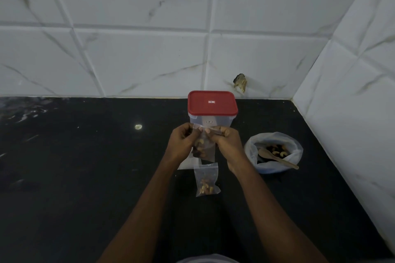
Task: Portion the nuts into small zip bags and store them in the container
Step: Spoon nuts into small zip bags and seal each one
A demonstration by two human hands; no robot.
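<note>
at centre frame we see both hands brought together over a black, faintly speckled stone countertop (85, 177). the left hand (180, 143) and right hand (227, 143) each pinch the top strip of a small clear zip bag (208, 152), thumbs and fingertips clamped along its seal. the thin film hangs below them, creased and glossy, with pale curved cashews and darker nuts (199, 145) gathered in its lower half.

just behind the hands stands a rectangular translucent plastic container (213, 120), upright, with its round-cornered red lid (212, 103) on. below the hands, nearer the bottom of the frame, a second small zip bag (206, 181) lies flat on the counter, its nuts bunched at the lower end. a flat clear plastic sheet (184, 164) shows beneath the left wrist.

right of centre a crumpled white plastic bag (252, 151) sits open, holding mixed nuts and a smooth wooden spoon (277, 159) whose handle juts over the rim toward lower right.

glossy white marble-veined tiles (128, 60) fill the upper frame and run down the right edge, closing the counter into a corner at right. one tile shows a chip (240, 82) just above the lid. wide dark counter runs to the left of the hands, marked by a pale spot (138, 127).
</note>
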